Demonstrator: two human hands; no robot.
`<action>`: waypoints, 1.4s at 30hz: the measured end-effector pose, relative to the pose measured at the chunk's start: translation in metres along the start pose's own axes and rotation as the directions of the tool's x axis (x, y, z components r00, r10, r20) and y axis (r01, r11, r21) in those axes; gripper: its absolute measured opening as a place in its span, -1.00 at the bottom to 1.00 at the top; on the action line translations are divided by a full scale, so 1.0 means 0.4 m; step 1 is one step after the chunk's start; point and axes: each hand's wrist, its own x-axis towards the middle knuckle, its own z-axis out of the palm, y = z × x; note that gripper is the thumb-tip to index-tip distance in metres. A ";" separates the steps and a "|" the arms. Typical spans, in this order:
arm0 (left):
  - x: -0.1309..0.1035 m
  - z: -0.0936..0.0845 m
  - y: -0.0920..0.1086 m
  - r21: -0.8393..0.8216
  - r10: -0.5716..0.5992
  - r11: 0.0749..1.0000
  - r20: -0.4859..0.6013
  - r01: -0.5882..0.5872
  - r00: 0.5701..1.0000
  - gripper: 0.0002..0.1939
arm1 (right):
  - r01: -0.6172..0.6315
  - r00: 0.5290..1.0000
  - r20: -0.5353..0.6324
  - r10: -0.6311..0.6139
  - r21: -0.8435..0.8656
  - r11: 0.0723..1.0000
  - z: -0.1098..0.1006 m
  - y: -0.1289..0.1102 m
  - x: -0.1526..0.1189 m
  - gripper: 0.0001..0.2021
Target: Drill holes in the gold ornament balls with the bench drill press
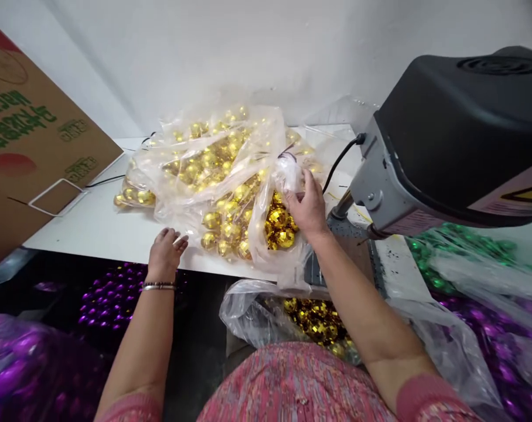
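Note:
A large clear plastic bag (173, 193) full of shiny gold mirror-ball baubles (231, 220) lies on the white table. My right hand (309, 206) is at the bag's right side, its thumb and fingers around a white, roundish, crumpled-looking bundle (287, 171); I cannot make out exactly what it is. Below that hand, some gold baubles (281, 225) show uncovered at the opening of the plastic. My left hand (164, 256) hovers by the table's front edge, close to the bag's lower left, with loosely bent fingers apart and nothing in them.
To the right stands a black and grey drill-press-like machine (450, 140) with a cable. A cardboard box (37, 152) rises at the left. Below the table are an open bag of gold baubles (314, 319) and purple baubles (112, 296). Green baubles (481, 246) lie far right.

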 end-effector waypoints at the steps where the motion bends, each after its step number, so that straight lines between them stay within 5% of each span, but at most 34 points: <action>1: -0.022 -0.017 -0.026 0.017 0.006 1.000 -0.023 -0.006 1.000 -0.66 | 0.019 1.000 0.000 -0.019 -0.022 1.000 -0.017 -0.008 -0.015 -0.42; 4: -0.119 -0.034 -0.096 0.158 0.185 0.973 -0.089 -0.170 0.979 -0.48 | 0.151 0.985 0.101 -0.139 -0.121 0.981 -0.060 -0.053 -0.092 -0.51; 7: -0.240 -0.010 -0.150 0.428 0.475 0.804 -0.045 -0.412 0.879 -0.50 | 0.298 0.914 0.316 -0.255 -0.098 0.949 -0.063 -0.122 -0.208 -0.57; 11: -0.351 0.066 -0.166 0.394 0.616 0.627 0.278 -0.672 0.737 -0.45 | 0.409 0.806 0.474 -0.355 -0.013 0.912 -0.035 -0.190 -0.330 -0.46; 13: -0.359 0.114 -0.156 0.373 0.622 0.511 0.462 -0.774 0.633 -0.35 | 0.443 0.746 0.542 -0.387 0.029 0.896 -0.038 -0.194 -0.348 -0.48; 15: -0.343 0.157 -0.146 0.427 0.615 0.414 0.519 -0.804 0.593 -0.27 | 0.460 0.687 0.601 -0.408 0.074 0.885 -0.057 -0.181 -0.341 -0.54; 18: -0.304 0.193 -0.141 0.570 0.542 0.419 0.468 -0.707 0.698 -0.36 | 0.437 0.650 0.651 -0.392 0.102 0.894 -0.091 -0.152 -0.313 -0.56; 21: -0.284 0.197 -0.143 0.628 0.506 0.468 0.387 -0.622 0.771 -0.41 | 0.332 0.712 0.647 -0.273 0.033 0.943 -0.099 -0.132 -0.288 -0.56; 26: -0.299 0.183 -0.156 0.598 0.626 0.439 0.333 -0.671 0.705 -0.41 | 0.095 0.818 0.575 -0.005 -0.126 0.988 -0.045 -0.127 -0.237 -0.51; 30: -0.331 0.161 -0.202 0.582 0.706 0.330 0.371 -0.744 0.604 -0.42 | 0.048 0.804 0.594 0.036 -0.125 0.991 0.006 -0.144 -0.181 -0.47; 35: -0.333 0.132 -0.278 0.529 0.640 0.420 0.403 -0.737 0.654 -0.28 | 0.047 0.763 0.645 0.032 -0.104 0.993 0.045 -0.159 -0.154 -0.50; 42: -0.280 0.131 -0.275 0.591 0.626 0.427 0.352 -0.684 0.695 -0.50 | 0.065 0.847 0.529 -0.057 0.003 0.998 0.009 -0.140 -0.191 -0.38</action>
